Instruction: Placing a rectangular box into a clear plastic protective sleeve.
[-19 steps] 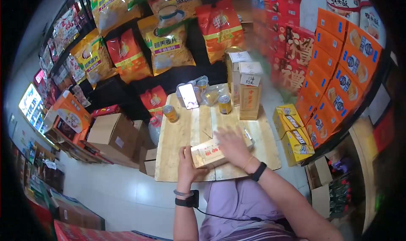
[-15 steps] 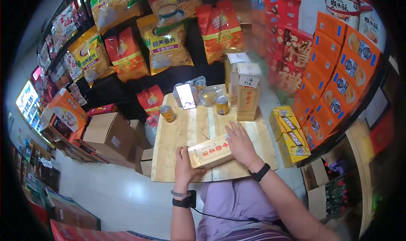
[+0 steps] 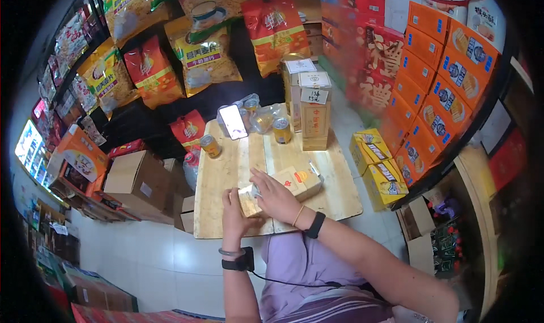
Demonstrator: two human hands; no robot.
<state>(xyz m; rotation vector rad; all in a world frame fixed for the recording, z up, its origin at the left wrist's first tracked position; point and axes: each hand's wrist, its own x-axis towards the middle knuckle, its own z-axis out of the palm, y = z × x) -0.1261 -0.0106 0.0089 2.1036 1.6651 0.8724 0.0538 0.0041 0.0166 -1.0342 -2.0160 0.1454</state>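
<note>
Head view, looking down at a small wooden worktop (image 3: 226,175) in a shop aisle. Both hands meet at the near edge, on a long cream-and-gold carton (image 3: 289,184) lying flat on its side, angled up toward the right.

- Left hand (image 3: 235,209): curled around the carton's near-left end, fingers wrapped over it, steadying. Wrist carries a bracelet and a dark band.
- Right hand (image 3: 276,197): lies on top of the carton just right of the left hand, fingers bent toward the same end, closed lightly on the box. Dark watch (image 3: 315,224) on the wrist.
- Fingertips overlap at the end flap; at this size it's hard to tell whether the flap is open or shut.

Around it, well apart from the hands: a tall gold box (image 3: 315,112) standing upright at the far edge, a second upright box behind it, a gold can (image 3: 281,129) just left of the tall box, another can (image 3: 210,145) near the left edge, a phone (image 3: 233,122) propped up with its screen lit, and some clear plastic wrap beside it.

Step in hand, as a judgement: working the near-left end of the lying carton, with the left holding and the right handling the flap. Next move probably calls for the left hand to keep the box pinned flat while the right fingertips find purchase on the flap edge; the carton looks light and could slide on the smooth wood.
</note>
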